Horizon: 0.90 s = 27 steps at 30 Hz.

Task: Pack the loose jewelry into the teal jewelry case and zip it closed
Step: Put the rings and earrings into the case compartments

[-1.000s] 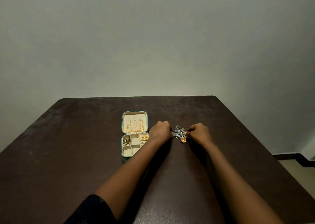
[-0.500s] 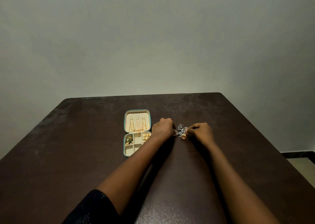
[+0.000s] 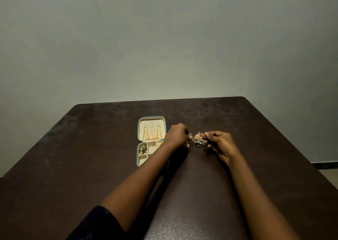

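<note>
Beside the open case [image 3: 151,118] on the bench [image 3: 73,148], both hands, left hand [image 3: 177,134] and right hand [image 3: 219,143], pinched one jewelry cluster [image 3: 198,139] (gold and silver).

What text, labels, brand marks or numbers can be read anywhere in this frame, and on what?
None. No readable text shows on the teal jewelry case, its cream lining, the loose jewelry between the hands, the table or the wall.
</note>
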Each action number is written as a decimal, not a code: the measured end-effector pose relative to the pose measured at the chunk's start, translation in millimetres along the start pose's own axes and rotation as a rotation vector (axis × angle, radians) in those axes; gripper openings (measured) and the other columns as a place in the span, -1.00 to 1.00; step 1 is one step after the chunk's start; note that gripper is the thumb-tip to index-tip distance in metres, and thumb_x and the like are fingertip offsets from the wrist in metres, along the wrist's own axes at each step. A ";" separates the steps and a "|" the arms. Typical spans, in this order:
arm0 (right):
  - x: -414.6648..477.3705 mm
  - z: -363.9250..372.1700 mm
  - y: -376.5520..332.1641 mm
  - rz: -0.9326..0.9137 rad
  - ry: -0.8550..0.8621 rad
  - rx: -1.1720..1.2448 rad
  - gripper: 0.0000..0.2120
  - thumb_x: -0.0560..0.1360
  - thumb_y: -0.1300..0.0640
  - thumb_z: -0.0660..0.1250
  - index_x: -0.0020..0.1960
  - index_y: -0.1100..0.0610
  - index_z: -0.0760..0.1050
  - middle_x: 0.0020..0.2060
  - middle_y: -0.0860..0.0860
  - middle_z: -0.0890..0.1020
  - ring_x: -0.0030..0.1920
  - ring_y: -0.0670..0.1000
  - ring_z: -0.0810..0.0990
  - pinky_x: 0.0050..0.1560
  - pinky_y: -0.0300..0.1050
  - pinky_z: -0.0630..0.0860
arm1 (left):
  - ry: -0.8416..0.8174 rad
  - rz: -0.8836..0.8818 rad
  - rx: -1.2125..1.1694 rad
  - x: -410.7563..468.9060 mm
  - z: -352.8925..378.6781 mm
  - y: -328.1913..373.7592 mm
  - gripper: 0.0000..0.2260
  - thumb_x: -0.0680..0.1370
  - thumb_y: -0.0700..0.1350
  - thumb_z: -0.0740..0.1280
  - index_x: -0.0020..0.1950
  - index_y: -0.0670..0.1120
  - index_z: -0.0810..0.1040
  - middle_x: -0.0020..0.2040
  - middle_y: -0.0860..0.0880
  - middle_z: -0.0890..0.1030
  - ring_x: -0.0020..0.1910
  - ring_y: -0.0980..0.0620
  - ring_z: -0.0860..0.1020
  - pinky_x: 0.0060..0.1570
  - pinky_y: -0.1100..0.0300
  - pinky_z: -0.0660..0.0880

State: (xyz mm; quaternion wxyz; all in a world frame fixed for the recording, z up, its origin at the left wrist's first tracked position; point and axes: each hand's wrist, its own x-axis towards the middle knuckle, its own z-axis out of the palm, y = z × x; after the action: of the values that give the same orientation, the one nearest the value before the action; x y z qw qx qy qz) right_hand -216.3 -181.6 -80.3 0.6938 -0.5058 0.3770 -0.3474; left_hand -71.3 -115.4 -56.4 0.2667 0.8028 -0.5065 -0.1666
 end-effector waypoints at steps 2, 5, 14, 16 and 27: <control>1.9 3.0 -0.9 0.011 -0.013 0.054 -0.83 0.51 0.37 0.23 -0.23 0.25 0.50 -0.58 -0.01 0.57 -0.59 -0.17 0.48 -0.53 -0.38 0.44 | -0.001 0.011 -0.104 -1.5 -3.1 -2.1 -0.90 0.51 -0.22 0.34 -0.11 -0.17 0.66 -0.06 -0.12 0.68 -0.07 0.02 0.59 -0.09 0.24 0.40; 2.3 11.4 -6.0 0.012 -0.022 0.108 -0.79 0.53 0.41 0.18 -0.22 0.26 0.49 -0.54 0.01 0.57 -0.56 -0.19 0.51 -0.49 -0.40 0.47 | 0.004 0.023 -0.261 -4.3 -6.8 -5.4 -0.88 0.52 -0.22 0.34 -0.06 -0.22 0.65 -0.08 -0.13 0.67 -0.15 0.10 0.54 -0.07 0.24 0.43; 0.6 36.3 -16.8 -0.045 -0.009 0.156 -0.78 0.53 0.36 0.20 -0.25 0.17 0.47 -0.43 0.01 0.55 -0.44 -0.08 0.51 -0.42 -0.26 0.43 | -0.032 -0.030 -0.781 -11.8 -20.3 -13.9 -0.85 0.59 -0.21 0.25 -0.15 -0.04 0.53 -0.24 0.03 0.55 -0.24 0.14 0.48 -0.26 0.28 0.35; -1.1 43.4 -17.0 -0.064 -0.002 0.167 -0.78 0.52 0.35 0.21 -0.25 0.16 0.48 -0.45 -0.02 0.57 -0.39 -0.07 0.50 -0.33 -0.23 0.45 | -0.013 -0.026 -0.835 -13.2 -23.2 -15.5 -0.84 0.59 -0.21 0.24 -0.16 -0.03 0.52 -0.23 0.02 0.55 -0.22 0.14 0.50 -0.25 0.27 0.34; -11.9 86.9 -13.8 0.087 -0.137 0.401 -0.78 0.56 0.30 0.16 -0.21 0.12 0.45 -0.54 -0.09 0.58 -0.54 -0.17 0.52 -0.40 -0.27 0.43 | 0.009 -0.090 -1.202 -34.0 -43.5 -40.3 -0.80 0.61 -0.22 0.18 -0.15 -0.14 0.54 -0.33 0.01 0.55 -0.31 0.11 0.45 -0.29 0.29 0.39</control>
State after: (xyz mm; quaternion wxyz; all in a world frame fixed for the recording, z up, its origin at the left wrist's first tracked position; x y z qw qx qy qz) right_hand -147.3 -136.5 -47.2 0.8189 -0.3635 0.2737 -0.3499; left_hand -33.4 -59.6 -45.7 0.6686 0.5328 -0.2882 -0.4314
